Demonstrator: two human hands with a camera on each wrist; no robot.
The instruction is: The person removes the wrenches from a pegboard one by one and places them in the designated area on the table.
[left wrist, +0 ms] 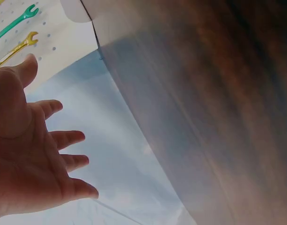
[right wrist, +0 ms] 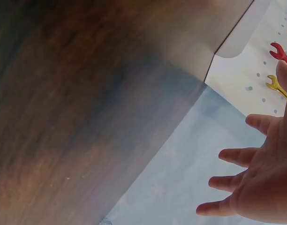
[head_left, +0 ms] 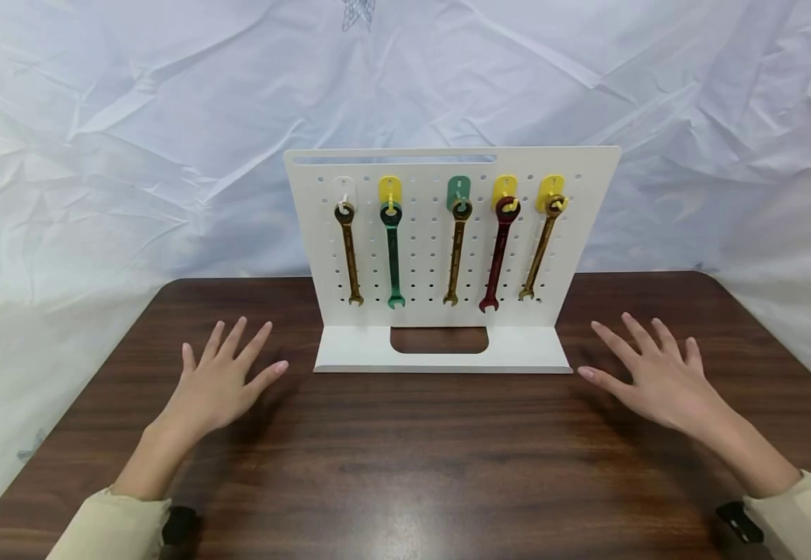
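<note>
My left hand (head_left: pixel 214 385) hovers palm down over the table, left of a white pegboard stand, its fingers spread and holding nothing. On the stand's other side my right hand (head_left: pixel 667 385) is spread the same way, also with nothing in it. Several combination wrenches hang by their ring ends from hooks on the board: a bronze-gold wrench (head_left: pixel 351 257) at the far left, a green wrench (head_left: pixel 394 257), a gold wrench (head_left: pixel 456 257), a red wrench (head_left: pixel 499 253) and another gold wrench (head_left: pixel 541 250) at the far right. Neither hand touches the board or a wrench.
The white pegboard (head_left: pixel 419 311) stands near the back of a dark brown wooden table (head_left: pixel 405 443). Its hooks are white, yellow and green. Behind the table hangs a wrinkled white sheet (head_left: pixel 167 140). Dark bands show at both cuffs.
</note>
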